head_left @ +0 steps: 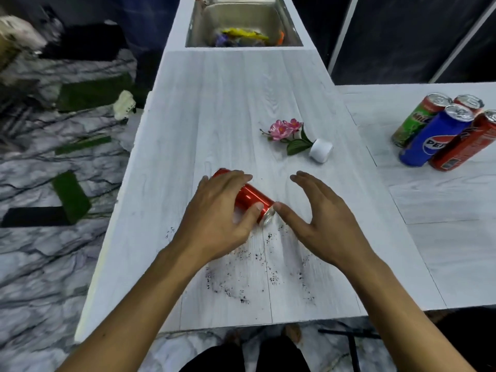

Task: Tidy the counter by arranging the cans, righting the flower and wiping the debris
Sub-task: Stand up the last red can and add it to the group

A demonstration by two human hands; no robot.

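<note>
A red can (251, 197) lies on its side on the white counter (233, 103). My left hand (222, 210) grips it from above, fingers over its far side and thumb near its silver end. My right hand (319, 213) hovers open just right of the can, its thumb tip touching or nearly touching the can's end. A pink flower (285, 128) in a small white pot (320, 150) lies tipped over farther back. Dark debris (255, 269) is scattered on the counter below my hands.
Several cans stand grouped on the side counter at right: a green one (416, 119), a blue Pepsi can (432, 138), and red ones (461, 146). A steel sink (204, 28) holding colourful items is at the far end. The counter's left edge drops to a marble floor.
</note>
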